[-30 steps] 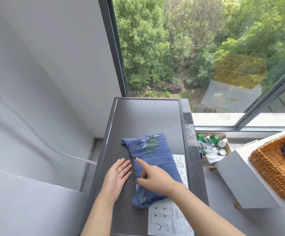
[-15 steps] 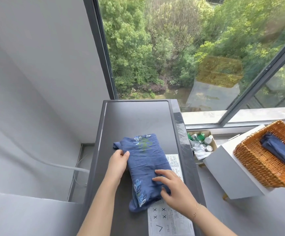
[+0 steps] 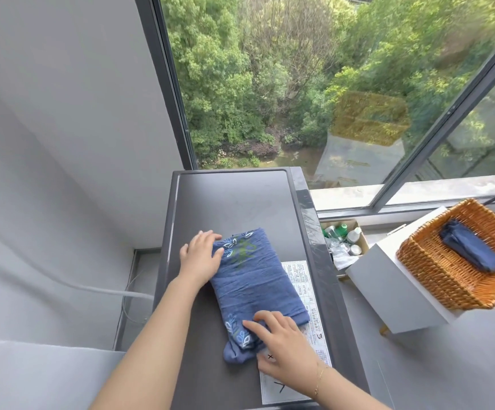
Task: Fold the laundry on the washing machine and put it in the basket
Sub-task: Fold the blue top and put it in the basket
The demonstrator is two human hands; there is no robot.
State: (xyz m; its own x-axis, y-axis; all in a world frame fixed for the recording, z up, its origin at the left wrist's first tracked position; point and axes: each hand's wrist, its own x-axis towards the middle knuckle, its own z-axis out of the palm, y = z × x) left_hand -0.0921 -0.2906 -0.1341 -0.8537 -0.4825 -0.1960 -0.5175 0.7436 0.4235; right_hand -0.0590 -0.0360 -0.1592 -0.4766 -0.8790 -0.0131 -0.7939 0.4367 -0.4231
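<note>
Your blue cloth lies folded into a long strip on the grey top of the washing machine, its near end partly over the printed label stuck to the lid. Your left hand sits at the far left corner of the cloth, fingers bent over its edge; it looks like you are gripping that corner, though the fingertips blend into the fabric and you cannot be sure from here. Your right hand lies on the near end with the fingers spread and lightly bent, pressing down beside the white leaf print rather than pinching.

With one hand at each end, you seem set either to bring the two ends together for another fold or to lift the strip whole. Holding both ends keeps the layers from sliding apart, since thin crinkled fabric like this slumps easily.

The wicker basket waits well apart to your right on a white box, and already holds one dark folded piece.
</note>
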